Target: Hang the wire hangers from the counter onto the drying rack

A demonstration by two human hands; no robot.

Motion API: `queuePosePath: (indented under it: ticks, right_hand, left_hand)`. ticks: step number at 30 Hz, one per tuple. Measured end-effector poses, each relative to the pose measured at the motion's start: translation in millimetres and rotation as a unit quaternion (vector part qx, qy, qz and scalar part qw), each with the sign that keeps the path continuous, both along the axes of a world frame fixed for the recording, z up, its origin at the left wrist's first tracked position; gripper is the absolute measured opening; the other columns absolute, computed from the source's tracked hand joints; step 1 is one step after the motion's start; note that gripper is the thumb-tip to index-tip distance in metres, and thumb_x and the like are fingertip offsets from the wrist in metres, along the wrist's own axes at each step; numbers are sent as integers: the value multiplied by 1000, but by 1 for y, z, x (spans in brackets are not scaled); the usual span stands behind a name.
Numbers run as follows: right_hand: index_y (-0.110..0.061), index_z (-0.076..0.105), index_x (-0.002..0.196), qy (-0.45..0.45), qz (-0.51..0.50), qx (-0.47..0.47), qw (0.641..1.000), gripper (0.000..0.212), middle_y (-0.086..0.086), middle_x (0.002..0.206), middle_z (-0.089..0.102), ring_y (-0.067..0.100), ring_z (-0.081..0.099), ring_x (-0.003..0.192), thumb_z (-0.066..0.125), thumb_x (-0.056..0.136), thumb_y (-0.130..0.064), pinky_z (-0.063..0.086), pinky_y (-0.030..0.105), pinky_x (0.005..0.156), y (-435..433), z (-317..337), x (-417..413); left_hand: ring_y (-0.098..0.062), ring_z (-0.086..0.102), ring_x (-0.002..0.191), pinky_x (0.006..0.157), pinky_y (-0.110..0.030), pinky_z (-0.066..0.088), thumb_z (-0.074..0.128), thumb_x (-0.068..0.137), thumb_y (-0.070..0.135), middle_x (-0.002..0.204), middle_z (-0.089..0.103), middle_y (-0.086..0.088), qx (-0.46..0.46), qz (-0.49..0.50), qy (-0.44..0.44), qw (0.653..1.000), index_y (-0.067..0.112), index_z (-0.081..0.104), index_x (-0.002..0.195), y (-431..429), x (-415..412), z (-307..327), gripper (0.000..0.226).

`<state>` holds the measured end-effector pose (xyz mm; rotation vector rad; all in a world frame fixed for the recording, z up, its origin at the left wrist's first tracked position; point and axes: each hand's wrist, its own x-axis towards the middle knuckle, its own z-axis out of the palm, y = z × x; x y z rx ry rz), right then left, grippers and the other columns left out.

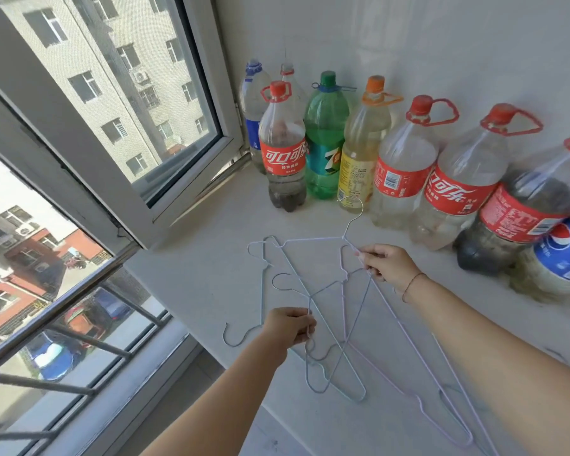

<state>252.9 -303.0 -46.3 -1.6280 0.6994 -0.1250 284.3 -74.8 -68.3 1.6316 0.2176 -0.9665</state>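
Hands meet over a tangle of wire hangers (323, 324) on a pale counter (195, 274) beside an open window (89, 133), seen from the head camera. The right hand (389, 266) pinches a hanger just below its hook, thumb and fingertips closed on the wire; that hook rises beyond the grip toward the bottles. The left hand (290, 325) is curled shut around the neck of another hanger nearer the counter's front edge, with more hangers overlapping between and below the two grips. This looks like the pick-up step: the hangers all lie at counter level and no drying rack is in sight. The next move likely calls for teasing the gripped hangers free of the interlocked pile before lifting, since hooks and shoulders cross one another. Behind the right hand's grip stands a row of reused plastic bottles (399, 166): red Coca-Cola labels in Chinese script, a green 7 Up bottle (324, 143), and at far right a blue Pepsi label (563, 255). Smaller print is unreadable.
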Motion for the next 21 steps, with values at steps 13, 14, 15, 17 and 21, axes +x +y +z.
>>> queuePosePath:
  ticks: [13, 14, 15, 17, 21]
  right_hand:
    - [-14, 65, 87, -93, 62, 161, 981, 20, 5, 67, 54, 10, 44, 55, 51, 91, -1, 38, 13, 41, 56, 98, -97]
    - [-14, 65, 86, -99, 68, 165, 979, 20, 5, 67, 53, 10, 44, 55, 50, 91, -1, 39, 13, 41, 62, 107, -108]
    - [-14, 64, 86, -104, 76, 170, 977, 21, 5, 67, 53, 10, 44, 55, 50, 92, -1, 38, 13, 41, 69, 116, -120]
    - [-13, 64, 87, -115, 99, 181, 972, 20, 5, 67, 54, 10, 46, 54, 49, 92, -1, 38, 15, 42, 81, 133, -143]
    - [-10, 65, 91, -114, 153, 182, 965, 15, 5, 67, 55, 11, 46, 55, 51, 92, -4, 37, 17, 44, 112, 165, -189]
  left_hand:
    - [-14, 60, 53, 52, -17, 53, 59, 85, -6, 68, 61, -11, -80, 134, -53, 986, 5, 65, 76, 28, -102, 78, 15]
    - [-12, 60, 49, 51, -17, 52, 60, 84, -6, 66, 61, -11, -89, 146, -56, 984, 4, 66, 75, 32, -114, 84, 16]
    - [-11, 61, 46, 50, -16, 52, 60, 83, -7, 63, 61, -10, -99, 158, -59, 981, 4, 66, 74, 37, -127, 90, 16]
    - [-9, 62, 45, 48, -15, 51, 62, 82, -6, 57, 64, -6, -116, 177, -70, 975, 4, 67, 75, 47, -152, 103, 13]
    - [-10, 65, 57, 49, -15, 48, 67, 80, 1, 60, 69, 1, -111, 201, -113, 967, 7, 68, 85, 77, -203, 131, 8]
